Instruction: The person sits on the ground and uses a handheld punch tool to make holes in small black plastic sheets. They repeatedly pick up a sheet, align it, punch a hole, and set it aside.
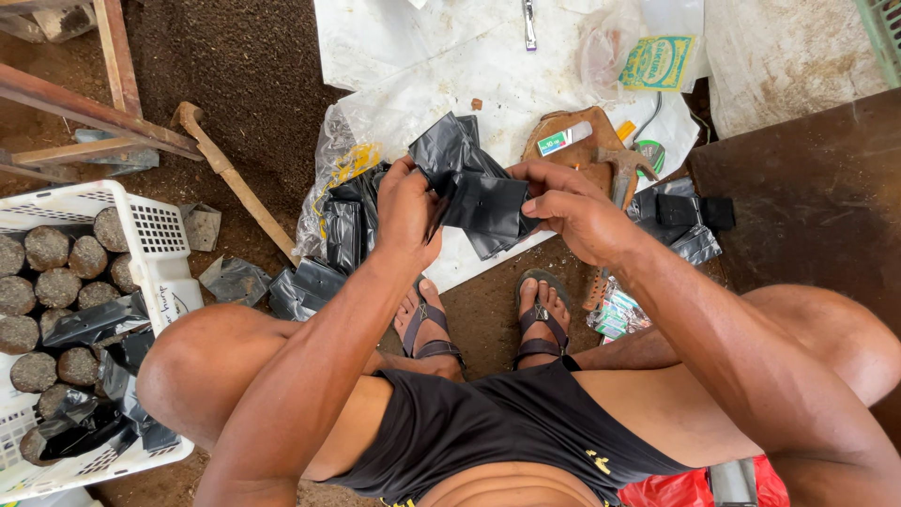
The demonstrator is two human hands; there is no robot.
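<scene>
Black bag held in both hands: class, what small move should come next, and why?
Probably spread the mouth of the black bag open. Both the left hand and right hand pinch its edges, and it looks flat, while the crate holds bags already filled with soil.

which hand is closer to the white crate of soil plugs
Left. The left hand grips the black plastic bag on the side towards the white crate; the right hand holds the bag's far side.
</scene>
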